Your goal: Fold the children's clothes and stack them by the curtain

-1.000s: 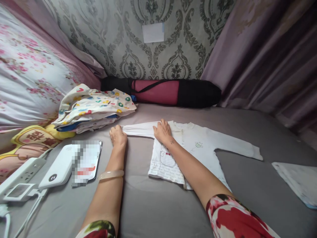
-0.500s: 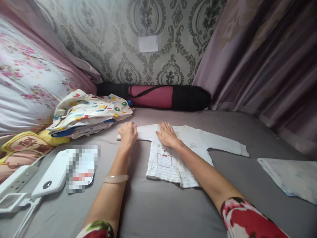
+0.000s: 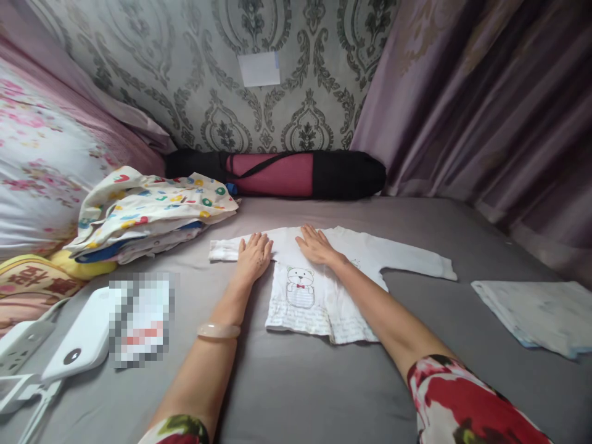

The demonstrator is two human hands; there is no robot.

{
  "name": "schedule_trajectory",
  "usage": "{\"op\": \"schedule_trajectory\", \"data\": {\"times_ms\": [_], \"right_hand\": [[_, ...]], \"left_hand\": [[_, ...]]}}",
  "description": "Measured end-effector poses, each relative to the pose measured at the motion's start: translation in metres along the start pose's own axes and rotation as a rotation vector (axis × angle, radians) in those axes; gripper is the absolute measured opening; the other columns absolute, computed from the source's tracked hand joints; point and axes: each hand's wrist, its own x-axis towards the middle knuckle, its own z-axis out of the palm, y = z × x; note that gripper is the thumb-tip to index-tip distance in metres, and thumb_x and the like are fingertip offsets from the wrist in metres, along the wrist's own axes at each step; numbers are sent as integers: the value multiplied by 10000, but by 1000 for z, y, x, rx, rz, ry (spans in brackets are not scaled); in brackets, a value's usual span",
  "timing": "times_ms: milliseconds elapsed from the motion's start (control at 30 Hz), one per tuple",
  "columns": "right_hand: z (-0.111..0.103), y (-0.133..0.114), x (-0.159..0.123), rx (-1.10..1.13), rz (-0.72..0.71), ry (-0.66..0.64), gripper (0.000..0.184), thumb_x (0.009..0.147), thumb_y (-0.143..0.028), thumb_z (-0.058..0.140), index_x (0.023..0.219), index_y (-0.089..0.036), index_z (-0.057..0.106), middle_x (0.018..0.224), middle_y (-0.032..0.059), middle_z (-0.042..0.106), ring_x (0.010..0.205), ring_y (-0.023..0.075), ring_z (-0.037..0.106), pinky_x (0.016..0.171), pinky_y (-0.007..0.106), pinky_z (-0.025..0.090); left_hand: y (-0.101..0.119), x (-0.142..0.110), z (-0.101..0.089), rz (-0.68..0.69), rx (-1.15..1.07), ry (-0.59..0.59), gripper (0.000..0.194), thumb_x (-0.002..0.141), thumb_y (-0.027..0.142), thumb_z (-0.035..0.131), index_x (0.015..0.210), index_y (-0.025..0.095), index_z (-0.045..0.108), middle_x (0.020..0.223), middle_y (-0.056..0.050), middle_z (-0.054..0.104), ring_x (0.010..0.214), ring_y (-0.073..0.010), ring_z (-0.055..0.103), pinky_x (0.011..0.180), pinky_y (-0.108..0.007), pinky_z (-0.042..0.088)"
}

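Note:
A small white long-sleeved shirt [image 3: 300, 320] lies spread on the grey bed sheet [image 3: 287, 388], with a bear print on its front and both sleeves stretched out sideways. My left hand [image 3: 256, 254] rests flat on the left sleeve near the shoulder, fingers outstretched and pointing away from me. On the upper chest, near the neckline, my right hand [image 3: 318, 246] lies flat with its fingers extended. My right forearm covers part of the shirt's right front.
Stacked clothes [image 3: 157, 213] sit at the left beside a floral pillow [image 3: 32, 166]. Nearer are a white power bank [image 3: 86, 333], a power strip [image 3: 23, 345] and a blurred-out item [image 3: 144, 320]. A folded cloth [image 3: 536, 311] lies right; a long black-and-red bag [image 3: 277, 174] lies along the wall.
My left hand has moved right along the sleeve toward the shoulder, opening from curled fingers to a flat palm. My right hand stays on the chest. The view has shifted slightly.

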Motion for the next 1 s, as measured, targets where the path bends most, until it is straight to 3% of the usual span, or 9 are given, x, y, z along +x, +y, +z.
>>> {"op": "schedule_trajectory", "data": {"times_ms": [100, 200, 367, 467, 567, 667, 833, 900, 1000], "right_hand": [[-11, 15, -13, -29, 7, 60, 701, 980, -492, 140, 1527, -57, 204, 1606, 133, 116, 1479, 215, 69, 1186, 369, 77], [-14, 34, -23, -127, 104, 130, 716, 976, -480, 157, 1509, -7, 224, 1596, 172, 129, 1478, 244, 77, 1187, 387, 78], [-12, 56, -20, -171, 211, 94, 722, 971, -482, 146, 1505, -4, 238, 1587, 172, 173, 1474, 264, 96, 1186, 424, 81], [-14, 55, -19, -115, 208, 51, 710, 978, -485, 129, 1520, -34, 213, 1599, 163, 128, 1477, 264, 66, 1185, 438, 79], [-12, 45, -21, -109, 89, 62, 667, 984, -496, 161, 1534, -123, 216, 1611, 136, 86, 1480, 254, 27, 1181, 469, 45], [-5, 35, -22, -138, -11, 69, 619, 991, -481, 195, 1529, -181, 253, 1609, 116, 132, 1480, 248, 59, 1176, 494, 24], [-3, 35, -19, -53, -11, 24, 596, 991, -451, 257, 1517, -174, 289, 1600, 108, 178, 1478, 247, 83, 1178, 503, 0], [-9, 41, -20, 96, -11, 32, 571, 993, -427, 265, 1503, -175, 321, 1589, 94, 224, 1473, 216, 131, 1189, 465, 48], [-19, 54, -33, 421, 16, 181, 481, 981, -367, 343, 1429, -218, 437, 1513, 76, 402, 1397, 183, 350, 1151, 389, 265]], "left_hand": [[5, 0, 0, 128, -59, 17, 444, 990, 359, 325, 1373, 209, 492, 1474, -105, 455, 1414, -228, 334, 1175, -474, 177], [9, 1, 3, 245, -80, -61, 456, 988, 400, 333, 1376, 227, 499, 1496, -79, 428, 1433, -225, 293, 1183, -461, 155], [7, 0, 6, 250, -93, -145, 460, 986, 423, 335, 1375, 240, 500, 1499, -74, 426, 1427, -242, 307, 1169, -487, 182], [7, 0, 4, 237, -83, -145, 448, 995, 407, 312, 1358, 237, 513, 1489, -76, 440, 1424, -237, 313, 1166, -486, 184], [8, 1, 2, 203, -63, -89, 428, 1002, 370, 288, 1323, 239, 539, 1464, -70, 474, 1420, -225, 320, 1174, -477, 155], [5, 2, 2, 158, -47, -60, 410, 990, 347, 320, 1314, 224, 539, 1466, -84, 470, 1418, -232, 321, 1174, -480, 147], [-4, 4, 5, 141, -47, 10, 381, 955, 263, 362, 1286, 200, 539, 1438, -102, 492, 1391, -234, 360, 1152, -451, 219], [-7, 4, 5, 135, -46, 81, 384, 930, 198, 357, 1262, 179, 549, 1409, -117, 511, 1351, -229, 409, 1120, -406, 281], [-8, 5, 2, 126, -49, 176, 382, 890, 144, 369, 1217, 162, 565, 1341, -137, 547, 1242, -251, 498, 1042, -402, 363]]}}
